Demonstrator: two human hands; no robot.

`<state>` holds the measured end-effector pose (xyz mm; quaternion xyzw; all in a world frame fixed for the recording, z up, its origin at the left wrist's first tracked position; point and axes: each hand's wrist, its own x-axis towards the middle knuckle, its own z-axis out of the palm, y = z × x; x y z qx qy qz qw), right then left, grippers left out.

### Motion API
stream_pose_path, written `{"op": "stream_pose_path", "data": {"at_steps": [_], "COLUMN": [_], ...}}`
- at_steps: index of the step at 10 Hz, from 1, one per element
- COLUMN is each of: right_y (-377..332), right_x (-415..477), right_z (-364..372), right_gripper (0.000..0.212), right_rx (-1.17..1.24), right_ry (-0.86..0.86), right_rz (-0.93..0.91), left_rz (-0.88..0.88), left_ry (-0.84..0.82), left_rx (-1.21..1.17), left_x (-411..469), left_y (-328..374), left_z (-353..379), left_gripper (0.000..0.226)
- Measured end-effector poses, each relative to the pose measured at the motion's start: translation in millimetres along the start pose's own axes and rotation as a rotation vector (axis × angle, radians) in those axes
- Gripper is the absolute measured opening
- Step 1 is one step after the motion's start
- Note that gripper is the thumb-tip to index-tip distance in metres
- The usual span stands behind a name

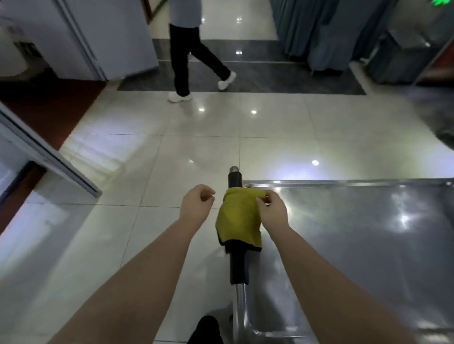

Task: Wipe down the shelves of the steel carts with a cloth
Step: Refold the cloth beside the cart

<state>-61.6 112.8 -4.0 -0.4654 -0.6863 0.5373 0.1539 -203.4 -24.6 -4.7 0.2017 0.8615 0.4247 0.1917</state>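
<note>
1. Hidden: the steel cart is cut off by the right and bottom edges. Only its top shelf, right of the handle, is visible; any lower shelves are out of sight.
2. Hidden: a yellow cloth covers the middle of the handle. My right hand's fingertips are partly lost in a fold of it.
3. Cut off: far beyond the handle, a person is in mid-stride and visible only from the waist down. A green light at the top right corner is clipped and unreadable.
4. Unclear: a dark shape on the floor, nearer than the handle, cannot be identified.
5. Materials: the handle is a bright metal tube in a matt black sleeve. The shelf is flat, glossy steel with a raised rim. The cloth is soft and creased, with a dark hem.
6. Surroundings: the pale floor tiles left of the handle are polished and reflective. Blue pleated curtains hang far beyond it.
7. Writing: no legible text.
8. Right hand: it pinches the cloth's far corner over the handle.
9. Left hand: just left of the handle, with fingers loosely curled, holding nothing and clear of the cloth.
</note>
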Motion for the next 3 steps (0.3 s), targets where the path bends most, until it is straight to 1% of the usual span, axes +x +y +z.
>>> {"op": "stream_pose_path", "data": {"at_steps": [1, 2, 3], "right_y": [5, 2, -9], "right_x": [-1, -7, -10], "right_z": [8, 13, 5], "right_gripper": [0.048, 0.044, 0.036], "right_rx": [-0.116, -0.272, -0.377], "right_ry": [0.074, 0.071, -0.058], "right_rz": [0.033, -0.106, -0.225], "left_rz": [0.088, 0.168, 0.296], "left_ry": [-0.081, -0.214, -0.217], "left_rx": [-0.001, 0.081, 0.237], "left_x": [11, 15, 13], "left_y": [3, 12, 34], "left_z": [0, 6, 8], "left_gripper": [0.017, 0.015, 0.013]}}
